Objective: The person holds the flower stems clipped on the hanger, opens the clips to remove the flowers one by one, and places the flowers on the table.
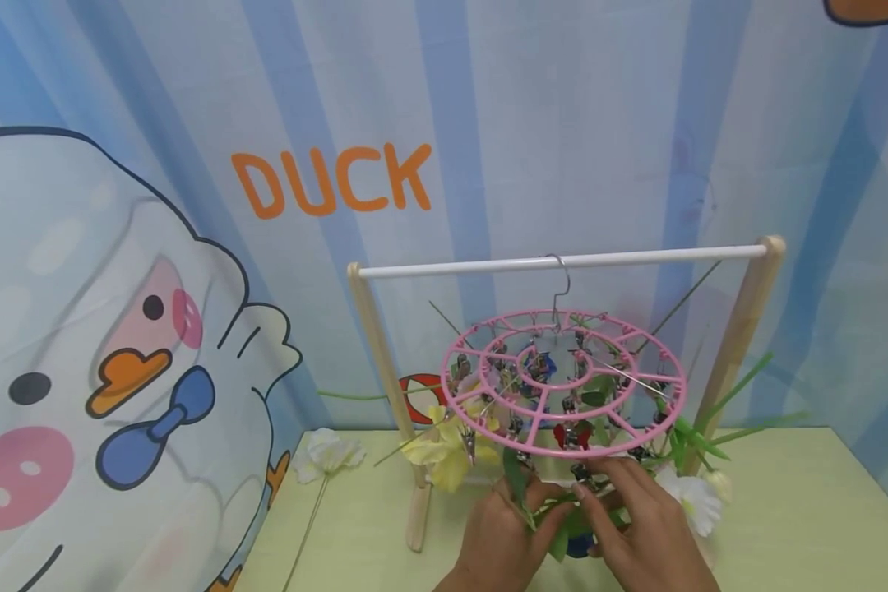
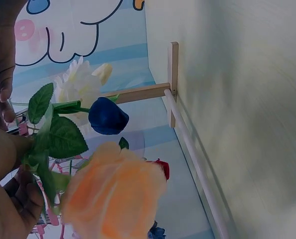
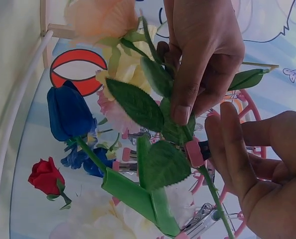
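My left hand [image 1: 506,526] pinches a leafy green stem between thumb and fingers, below the front rim of a round pink clip hanger [image 1: 562,452]. A large peach flower [image 2: 113,194] is at the stem's upper end in the left wrist view. The stem passes through a pink-tipped metal clip [image 3: 194,153]. My right hand [image 3: 272,164] pinches that clip's dark handle with its fingertips. Beside them, a blue tulip [image 3: 68,112] and a red rose [image 3: 47,177] hang head down. Green leaves [image 3: 135,104] cover part of the left fingers.
The hanger hooks onto a white rod [image 1: 474,265] on a wooden frame [image 1: 743,329]. Yellow flowers [image 1: 447,452] and a white flower [image 1: 699,501] hang at its sides. Another white flower [image 1: 329,456] lies on the pale green table [image 1: 370,526] at left. A duck-print curtain [image 1: 355,82] stands behind.
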Action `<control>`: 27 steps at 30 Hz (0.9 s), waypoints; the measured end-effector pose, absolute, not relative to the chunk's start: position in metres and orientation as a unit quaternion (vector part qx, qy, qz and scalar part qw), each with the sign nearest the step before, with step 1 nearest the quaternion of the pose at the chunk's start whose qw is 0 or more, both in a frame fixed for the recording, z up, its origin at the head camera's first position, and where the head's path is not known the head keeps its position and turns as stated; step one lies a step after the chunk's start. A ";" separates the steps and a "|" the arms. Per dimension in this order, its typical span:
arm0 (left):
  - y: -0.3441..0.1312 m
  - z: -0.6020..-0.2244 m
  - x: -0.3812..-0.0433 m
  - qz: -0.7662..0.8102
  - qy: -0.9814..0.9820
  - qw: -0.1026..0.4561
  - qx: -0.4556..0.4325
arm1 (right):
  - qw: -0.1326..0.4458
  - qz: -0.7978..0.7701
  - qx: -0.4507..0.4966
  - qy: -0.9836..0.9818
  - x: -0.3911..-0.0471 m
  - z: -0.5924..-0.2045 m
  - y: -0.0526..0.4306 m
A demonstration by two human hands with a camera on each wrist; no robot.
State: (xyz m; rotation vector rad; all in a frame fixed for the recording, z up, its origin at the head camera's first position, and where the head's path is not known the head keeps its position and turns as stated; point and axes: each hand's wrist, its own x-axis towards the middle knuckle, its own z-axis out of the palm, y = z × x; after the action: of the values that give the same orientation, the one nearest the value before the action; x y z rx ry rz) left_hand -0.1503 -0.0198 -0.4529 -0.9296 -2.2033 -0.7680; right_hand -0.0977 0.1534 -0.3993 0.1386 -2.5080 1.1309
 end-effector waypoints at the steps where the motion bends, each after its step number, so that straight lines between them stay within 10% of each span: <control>1: -0.020 -0.453 -0.150 -0.294 -0.832 0.311 -0.354 | 0.186 0.405 0.046 -0.894 -0.098 -0.398 0.153; 18: -0.031 -0.448 -0.150 -0.265 -0.837 0.318 -0.358 | 0.109 0.549 0.070 -0.826 -0.101 -0.404 0.156; 27: -0.034 -0.451 -0.150 -0.254 -0.836 0.300 -0.382 | 0.174 0.542 0.085 -0.818 -0.099 -0.411 0.152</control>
State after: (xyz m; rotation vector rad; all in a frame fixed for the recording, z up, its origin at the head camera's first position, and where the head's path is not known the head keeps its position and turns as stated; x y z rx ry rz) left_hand -0.1501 -0.0337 -0.4515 -1.0152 -2.2194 -0.6733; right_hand -0.0992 0.1517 -0.4105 0.2417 -2.3180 1.5369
